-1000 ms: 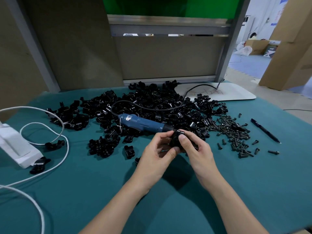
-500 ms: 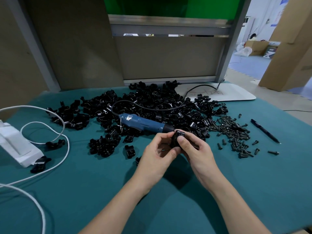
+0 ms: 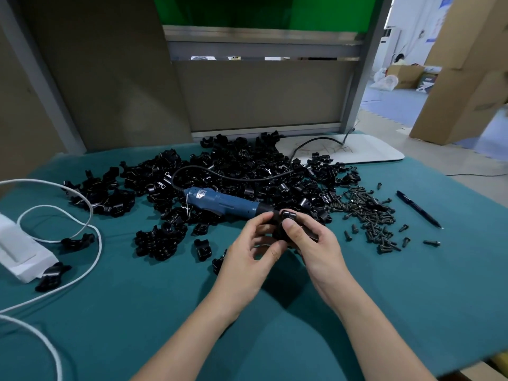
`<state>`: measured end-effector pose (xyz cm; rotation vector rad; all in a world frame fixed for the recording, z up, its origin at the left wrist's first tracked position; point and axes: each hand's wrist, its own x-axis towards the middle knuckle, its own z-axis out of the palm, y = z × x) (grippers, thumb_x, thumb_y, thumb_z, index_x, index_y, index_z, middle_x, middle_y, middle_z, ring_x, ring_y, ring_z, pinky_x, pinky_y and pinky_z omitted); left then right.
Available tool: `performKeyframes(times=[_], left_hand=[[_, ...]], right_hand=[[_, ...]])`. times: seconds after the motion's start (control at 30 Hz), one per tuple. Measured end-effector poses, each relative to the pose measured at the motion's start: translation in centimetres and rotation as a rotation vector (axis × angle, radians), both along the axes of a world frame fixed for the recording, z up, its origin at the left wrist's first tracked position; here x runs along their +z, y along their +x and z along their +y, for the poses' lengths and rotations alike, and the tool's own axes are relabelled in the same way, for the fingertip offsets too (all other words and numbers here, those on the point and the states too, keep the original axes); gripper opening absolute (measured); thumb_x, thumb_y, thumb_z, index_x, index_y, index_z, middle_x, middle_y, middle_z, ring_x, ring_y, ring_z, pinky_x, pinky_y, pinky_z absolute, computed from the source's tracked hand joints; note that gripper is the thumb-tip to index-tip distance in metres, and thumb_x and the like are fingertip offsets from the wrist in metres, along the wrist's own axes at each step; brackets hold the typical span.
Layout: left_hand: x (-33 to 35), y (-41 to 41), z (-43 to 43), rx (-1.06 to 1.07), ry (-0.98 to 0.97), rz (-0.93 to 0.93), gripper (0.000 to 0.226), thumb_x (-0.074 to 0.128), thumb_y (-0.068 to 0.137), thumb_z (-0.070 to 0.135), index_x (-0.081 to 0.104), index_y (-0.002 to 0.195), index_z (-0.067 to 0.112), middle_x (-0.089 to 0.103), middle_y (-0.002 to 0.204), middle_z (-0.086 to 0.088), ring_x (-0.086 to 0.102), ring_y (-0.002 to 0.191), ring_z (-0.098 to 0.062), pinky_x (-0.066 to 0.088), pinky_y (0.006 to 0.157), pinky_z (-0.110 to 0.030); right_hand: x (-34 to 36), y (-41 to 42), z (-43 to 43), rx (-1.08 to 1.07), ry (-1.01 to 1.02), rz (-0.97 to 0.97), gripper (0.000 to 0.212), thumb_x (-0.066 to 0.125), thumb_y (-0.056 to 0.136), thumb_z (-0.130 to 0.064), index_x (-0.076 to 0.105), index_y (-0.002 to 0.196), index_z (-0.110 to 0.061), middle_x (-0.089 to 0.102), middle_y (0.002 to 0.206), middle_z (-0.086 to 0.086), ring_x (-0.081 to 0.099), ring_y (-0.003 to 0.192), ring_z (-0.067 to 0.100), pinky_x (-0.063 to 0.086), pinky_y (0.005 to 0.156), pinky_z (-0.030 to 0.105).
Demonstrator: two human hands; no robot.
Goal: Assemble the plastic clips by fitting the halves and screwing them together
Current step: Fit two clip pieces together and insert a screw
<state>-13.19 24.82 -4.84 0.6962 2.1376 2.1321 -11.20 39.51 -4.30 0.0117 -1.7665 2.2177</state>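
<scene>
- Both hands on one clip (image 3: 286,215), held just above the green table (image 3: 412,284), right in front of the electric screwdriver (image 3: 222,202) tip.
- Left hand (image 3: 255,251): fingers curled, thumb and forefinger pinching the clip's left side.
- Right hand (image 3: 313,243): fingers curled round the right side, thumb pressed flat on the near face.
- Change over the last second: small. The clip has come up a little and turned in my fingers, and my right thumb has slid further onto it. Both grips are otherwise as they were.
- Can't tell whether the halves are fully seated; my fingers cover the seam.
- My read: still in the fitting step, pressing and squaring the two halves. No screw in yet as far as I can see.
- Screw pile (image 3: 368,213) is near on my right, untouched. Screwdriver lies on the loose clip parts (image 3: 242,166), nobody holding it.
- Next probably: keep the clip in the left hand, free the right for a screw, then the driver.
- Risk: halves springing apart when I drop to a one-hand grip.
- Also on the table: pen (image 3: 417,209) far right, white cable (image 3: 90,224) and white box (image 3: 19,251) far left.
</scene>
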Motion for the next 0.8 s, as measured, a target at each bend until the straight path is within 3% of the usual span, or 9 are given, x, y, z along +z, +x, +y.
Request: performKeyframes(times=[0.17, 0.3, 0.4, 0.47, 0.63, 0.8], left_hand=[[-0.6, 0.3, 0.0, 0.087, -0.239, 0.133, 0.038, 0.064, 0.097, 0.037, 0.048, 0.129, 0.049, 0.059, 0.112, 0.027, 0.06, 0.11, -0.002, 0.047, 0.09, -0.017], [-0.3, 0.9, 1.4, 0.05, -0.498, 0.3, 0.033, 0.051, 0.099, 0.049, 0.043, 0.131, 0.051, 0.054, 0.111, 0.029, 0.053, 0.111, 0.003, 0.044, 0.084, -0.015], [-0.1, 0.5, 4.6, 0.04, -0.691, 0.454, 0.035, 0.048, 0.102, 0.044, 0.046, 0.137, 0.037, 0.054, 0.107, 0.025, 0.049, 0.107, 0.0, 0.042, 0.096, -0.024], [-0.1, 0.0, 7.2, 0.082, -0.825, 0.56, 0.037, 0.045, 0.105, 0.042, 0.049, 0.138, 0.028, 0.057, 0.114, 0.016, 0.048, 0.111, -0.008, 0.036, 0.102, -0.028], [0.5, -1.2, 13.1, 0.168, -1.189, 0.721, 0.044, 0.037, 0.106, 0.05, 0.056, 0.129, 0.018, 0.061, 0.122, -0.001, 0.052, 0.116, -0.024, 0.035, 0.1, -0.038], [0.7, -1.8, 16.7, 0.185, -1.303, 0.698, 0.041, 0.043, 0.105, 0.048, 0.059, 0.119, 0.013, 0.062, 0.12, -0.008, 0.054, 0.114, -0.028, 0.037, 0.096, -0.039]], right_hand=[[0.7, 1.0, 5.2, -0.211, -0.252, 0.031, 0.028, 0.072, 0.084, -0.029, 0.08, 0.105, -0.012, 0.077, 0.116, 0.011, 0.074, 0.105, 0.025, 0.061, 0.085, 0.034], [0.9, 2.9, 11.0, -0.395, -0.448, 0.048, 0.029, 0.067, 0.093, -0.024, 0.068, 0.111, -0.002, 0.076, 0.118, 0.014, 0.074, 0.105, 0.028, 0.063, 0.085, 0.035], [0.8, 3.4, 13.0, -0.485, -0.625, 0.062, 0.017, 0.061, 0.102, -0.021, 0.066, 0.102, -0.005, 0.076, 0.112, 0.013, 0.077, 0.096, 0.026, 0.063, 0.079, 0.03], [0.6, 3.3, 13.4, -0.494, -0.714, 0.09, 0.018, 0.059, 0.103, -0.022, 0.065, 0.098, -0.005, 0.078, 0.103, 0.01, 0.077, 0.093, 0.024, 0.063, 0.077, 0.028], [0.2, 3.2, 13.7, -0.477, -0.796, 0.108, 0.02, 0.061, 0.101, -0.02, 0.066, 0.1, -0.001, 0.078, 0.099, 0.012, 0.078, 0.091, 0.023, 0.063, 0.075, 0.026], [-0.1, 2.8, 13.5, -0.448, -0.766, 0.087, 0.018, 0.065, 0.098, -0.019, 0.069, 0.098, -0.001, 0.077, 0.102, 0.014, 0.077, 0.091, 0.024, 0.062, 0.075, 0.027]])
